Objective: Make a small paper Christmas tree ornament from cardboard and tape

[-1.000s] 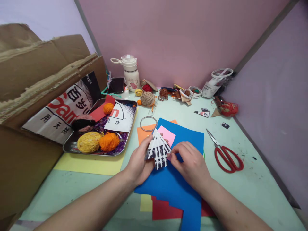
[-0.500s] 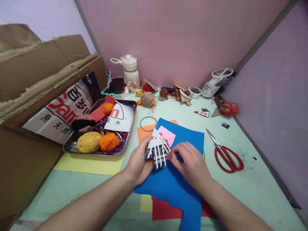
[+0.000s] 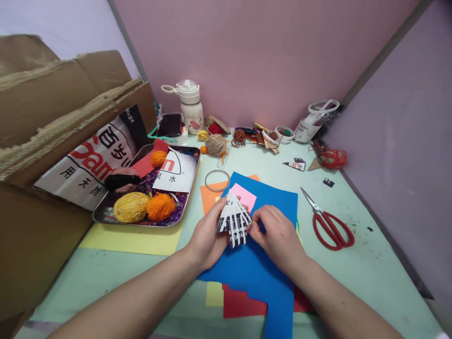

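Note:
My left hand (image 3: 206, 238) is closed around a black-and-white printed cutout (image 3: 233, 221), pointed at the top with a narrower stem below, and wound with white strips. At its right corner my right hand (image 3: 275, 235) pinches, thumb and forefinger pressed together; what exactly lies between those fingertips is too small to make out. Beneath both hands lies a blue sheet (image 3: 271, 268). A small pink sheet (image 3: 245, 197) rests on it, partly hidden behind the cutout. Red-handled scissors (image 3: 332, 228) lie partly open to the right of my right hand.
On the left, a metal tray (image 3: 141, 225) holds yarn balls and paper, beside cardboard (image 3: 81, 70). A metal ring (image 3: 217, 181) lies past my left hand. Along the back stand a bottle (image 3: 192, 113), a twine ball (image 3: 215, 145) and a white jar (image 3: 309, 127).
The cutout has shifted slightly right and turned a little in my left hand. My right hand stays at its right corner, fingers curled in slightly more. The view has moved slightly.

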`<state>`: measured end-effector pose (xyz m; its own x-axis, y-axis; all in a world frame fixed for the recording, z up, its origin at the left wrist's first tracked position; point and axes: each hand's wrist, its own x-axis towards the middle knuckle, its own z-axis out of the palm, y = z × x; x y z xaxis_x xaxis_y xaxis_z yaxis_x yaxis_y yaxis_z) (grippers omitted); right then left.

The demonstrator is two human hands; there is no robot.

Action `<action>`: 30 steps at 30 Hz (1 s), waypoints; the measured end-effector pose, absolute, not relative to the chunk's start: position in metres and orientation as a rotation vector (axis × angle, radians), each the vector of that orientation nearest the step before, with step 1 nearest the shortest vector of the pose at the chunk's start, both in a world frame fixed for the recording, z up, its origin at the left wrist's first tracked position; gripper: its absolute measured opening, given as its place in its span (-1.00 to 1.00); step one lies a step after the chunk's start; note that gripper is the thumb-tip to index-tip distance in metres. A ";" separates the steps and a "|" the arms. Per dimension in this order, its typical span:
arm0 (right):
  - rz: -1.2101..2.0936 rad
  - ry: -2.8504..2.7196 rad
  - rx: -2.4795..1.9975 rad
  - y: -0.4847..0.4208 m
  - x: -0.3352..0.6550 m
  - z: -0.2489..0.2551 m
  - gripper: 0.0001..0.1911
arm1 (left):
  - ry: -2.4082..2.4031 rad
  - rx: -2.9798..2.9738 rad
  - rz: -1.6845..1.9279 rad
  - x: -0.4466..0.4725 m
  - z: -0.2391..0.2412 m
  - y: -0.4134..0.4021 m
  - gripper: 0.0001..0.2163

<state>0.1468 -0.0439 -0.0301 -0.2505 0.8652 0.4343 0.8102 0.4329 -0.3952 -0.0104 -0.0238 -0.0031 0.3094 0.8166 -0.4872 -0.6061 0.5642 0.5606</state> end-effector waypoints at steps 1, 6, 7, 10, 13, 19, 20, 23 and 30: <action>0.140 -2.066 -1.405 -0.044 0.148 -0.030 -0.87 | 0.821 0.292 0.955 -0.011 -0.003 -0.023 -0.74; 0.197 -2.000 -1.331 -0.042 0.154 -0.025 -0.89 | 0.761 0.285 0.949 -0.015 0.003 -0.017 -0.73; 0.200 -2.014 -1.307 -0.042 0.155 -0.024 -0.92 | 0.748 0.280 0.947 -0.015 0.004 -0.016 -0.74; 0.204 -2.046 -1.260 -0.041 0.157 -0.022 -0.97 | 0.742 0.260 0.946 -0.016 0.006 -0.015 -0.74; 0.199 -2.049 -1.240 -0.041 0.157 -0.023 -0.95 | 0.737 0.254 0.951 -0.017 0.005 -0.015 -0.74; 0.176 -2.057 -1.217 -0.042 0.155 -0.026 -0.95 | 0.721 0.284 0.954 -0.018 -0.001 -0.017 -0.73; 0.172 -2.060 -1.219 -0.042 0.155 -0.026 -0.95 | 0.723 0.288 0.955 -0.018 -0.002 -0.017 -0.73; 0.155 -2.075 -1.234 -0.042 0.154 -0.026 -0.95 | 0.709 0.295 0.971 -0.017 -0.003 -0.019 -0.73; 0.151 -2.096 -1.268 -0.043 0.153 -0.027 -0.95 | 0.734 0.281 0.986 -0.016 -0.001 -0.019 -0.71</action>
<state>0.1527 -0.0428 -0.0273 -0.2998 0.8211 0.4857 0.7430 0.5203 -0.4209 -0.0157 -0.0192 -0.0009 0.3396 0.8349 -0.4332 -0.6550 0.5404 0.5281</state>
